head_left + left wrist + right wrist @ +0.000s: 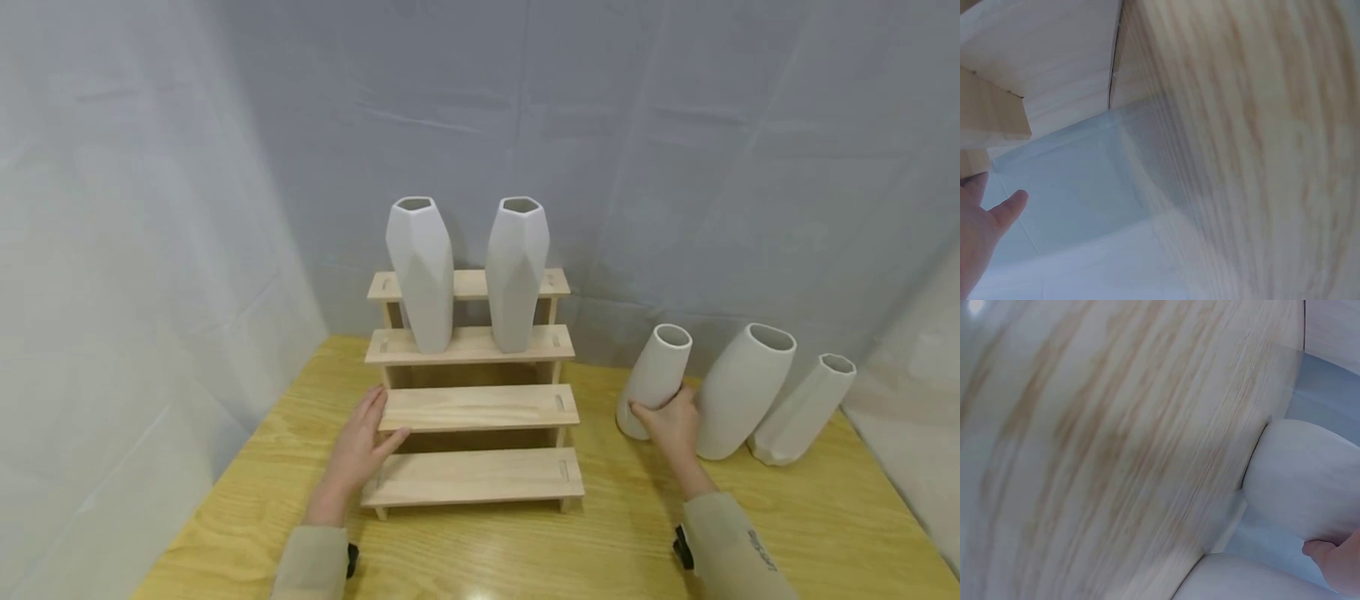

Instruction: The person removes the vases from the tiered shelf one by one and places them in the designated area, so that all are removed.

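My right hand (675, 423) holds a smooth white vase (656, 379), thumb on its left side and fingers behind it. In the right wrist view the thumb (1325, 553) lies against the vase (1304, 478), whose base is close to the tabletop. My left hand (354, 457) rests at the left end of a four-step wooden stand (480, 407), fingers extended along the side and thumb spread near the step's front edge. In the left wrist view, the thumb (1010, 211) is held apart from the wood. Two faceted white vases (422, 275) (517, 275) stand side by side on the stand's second step from the top.
A wider white vase (742, 396) and a slim fluted white vase (802, 412) stand right of my right hand on the wooden table (495, 554). A grey curtain (675, 167) hangs behind, with pale cloth (112, 333) on the left.
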`<state>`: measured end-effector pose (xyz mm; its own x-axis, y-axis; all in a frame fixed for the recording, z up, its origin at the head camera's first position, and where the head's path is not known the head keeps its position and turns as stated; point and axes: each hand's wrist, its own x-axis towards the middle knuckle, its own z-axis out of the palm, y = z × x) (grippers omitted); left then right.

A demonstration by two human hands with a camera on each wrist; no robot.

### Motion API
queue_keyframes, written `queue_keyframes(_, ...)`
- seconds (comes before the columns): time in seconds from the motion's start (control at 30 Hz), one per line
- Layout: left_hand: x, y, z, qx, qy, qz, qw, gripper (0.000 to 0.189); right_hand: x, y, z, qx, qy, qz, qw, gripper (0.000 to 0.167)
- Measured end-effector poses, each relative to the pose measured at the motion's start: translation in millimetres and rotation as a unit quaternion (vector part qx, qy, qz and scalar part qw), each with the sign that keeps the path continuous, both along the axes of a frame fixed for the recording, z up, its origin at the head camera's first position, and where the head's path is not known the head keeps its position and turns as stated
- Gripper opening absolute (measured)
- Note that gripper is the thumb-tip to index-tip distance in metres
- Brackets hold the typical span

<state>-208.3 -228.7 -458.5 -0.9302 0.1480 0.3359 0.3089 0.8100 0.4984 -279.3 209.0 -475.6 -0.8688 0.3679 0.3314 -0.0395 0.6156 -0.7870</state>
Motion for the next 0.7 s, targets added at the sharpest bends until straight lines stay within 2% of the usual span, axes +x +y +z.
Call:
queue_keyframes(0.27,-1.0,-1.0,-0.9,-0.004,-0.002,0.001,1.0000,0.075,-0.3,-0.1,3.2,0.001,0.008,0.018,0.9998,0.075)
queue_keyframes(0.7,-3.2,-1.0,-1.3,-0.010,0.019,-0.002,0.9998,0.074,1.1,3.2,-0.1,-0.006,0.001,0.032,0.9995,0.076)
